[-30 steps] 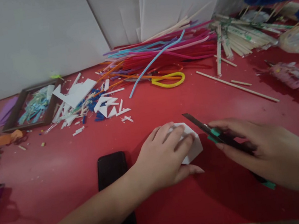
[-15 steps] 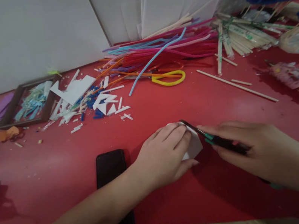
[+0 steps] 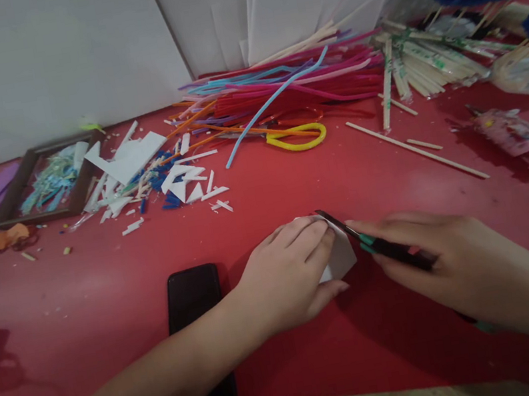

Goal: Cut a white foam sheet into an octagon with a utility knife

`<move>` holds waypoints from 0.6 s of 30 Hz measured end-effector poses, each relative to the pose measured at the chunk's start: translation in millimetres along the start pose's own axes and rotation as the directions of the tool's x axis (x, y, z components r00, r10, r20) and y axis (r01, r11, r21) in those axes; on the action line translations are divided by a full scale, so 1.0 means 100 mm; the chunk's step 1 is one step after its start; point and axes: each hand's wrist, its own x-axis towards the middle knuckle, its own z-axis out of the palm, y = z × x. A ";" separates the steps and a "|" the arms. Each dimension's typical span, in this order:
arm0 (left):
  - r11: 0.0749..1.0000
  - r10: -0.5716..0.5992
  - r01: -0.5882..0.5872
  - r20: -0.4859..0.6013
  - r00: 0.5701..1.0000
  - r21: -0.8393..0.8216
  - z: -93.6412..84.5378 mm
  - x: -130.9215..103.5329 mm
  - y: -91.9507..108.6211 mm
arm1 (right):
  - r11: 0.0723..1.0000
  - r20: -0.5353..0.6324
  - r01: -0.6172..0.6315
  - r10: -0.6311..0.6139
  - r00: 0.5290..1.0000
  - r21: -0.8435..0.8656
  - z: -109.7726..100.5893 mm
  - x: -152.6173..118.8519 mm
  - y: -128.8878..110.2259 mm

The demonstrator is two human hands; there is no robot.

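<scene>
The red counter (image 3: 263, 188) bears it all, its heap of pipe cleaners (image 3: 287, 93) lying towards the back, which leaves bare surface around the hands. The left hand (image 3: 289, 268) lies palm down, fingers together and only slightly bent, thumb apart, pressing from above rather than gripping, seemingly for steadiness. The right hand (image 3: 437, 257) is closed around a cutter (image 3: 395, 250), index finger stretched along it, probably for control. A phone (image 3: 193, 298) lies beside the left forearm, partly hidden under it. Smallest, the white piece (image 3: 341, 256) sits under the left fingers, the blade (image 3: 333, 219) along its far-right edge; whether they touch I cannot tell.
</scene>
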 end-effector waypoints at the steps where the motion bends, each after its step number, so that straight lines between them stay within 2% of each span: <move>1: 1.000 -0.001 0.001 0.002 1.000 0.003 0.00 0.00 0.00 | 1.000 0.007 -0.002 0.002 1.000 -0.002 0.00 0.00 0.00; 8: 0.999 -0.022 0.021 0.020 1.000 0.027 -0.01 0.01 0.02 | 0.998 0.031 0.015 -0.013 0.999 -0.067 -0.03 0.00 -0.01; 18: 0.999 -0.030 0.030 0.021 0.999 0.016 -0.02 0.02 0.04 | 0.999 0.095 0.007 -0.003 0.996 -0.042 -0.07 0.05 -0.03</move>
